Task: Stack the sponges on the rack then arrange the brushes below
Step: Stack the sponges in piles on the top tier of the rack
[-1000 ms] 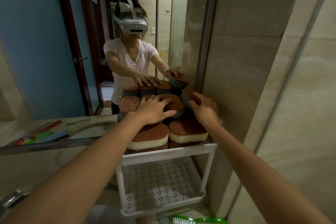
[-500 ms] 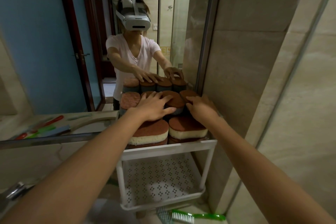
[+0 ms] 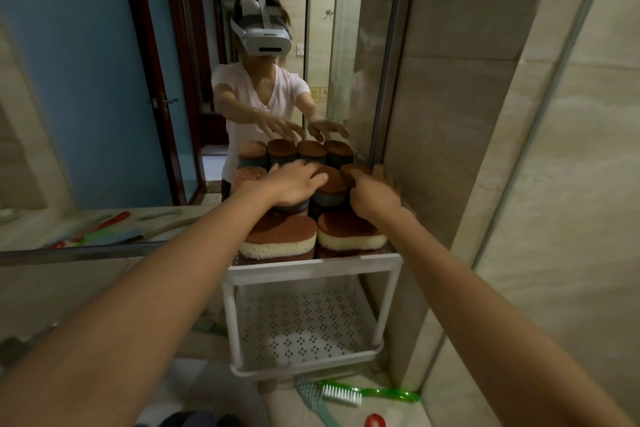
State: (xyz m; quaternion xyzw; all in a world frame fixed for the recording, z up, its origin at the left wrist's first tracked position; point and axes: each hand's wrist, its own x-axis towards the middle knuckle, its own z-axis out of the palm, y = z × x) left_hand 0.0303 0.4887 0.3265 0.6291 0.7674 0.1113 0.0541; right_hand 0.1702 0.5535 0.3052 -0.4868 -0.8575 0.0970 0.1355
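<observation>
Several brown-topped sponges fill the top shelf of a white two-tier rack (image 3: 313,268). Two cream-sided sponges (image 3: 278,239) (image 3: 349,232) lie at the front. Grey-sided sponges (image 3: 329,189) stand behind them. My left hand (image 3: 294,182) rests flat, fingers straight, on the back sponges. My right hand (image 3: 372,192) lies on the rear right sponges, fingers spread and blurred. The lower perforated shelf (image 3: 304,326) holds nothing. A green brush (image 3: 367,394) and a teal brush (image 3: 313,399) lie on the counter in front of the rack.
A mirror (image 3: 207,80) behind the rack reflects me and the sponges. A tiled wall (image 3: 450,149) stands close to the rack's right side. A red object (image 3: 375,421) lies at the bottom edge. Reflected brushes (image 3: 100,229) show on the left counter.
My right hand has let go of the tilted grey sponge, which now stands in the back row. Both hands have flattened onto the sponge tops. The view has tilted slightly down.
</observation>
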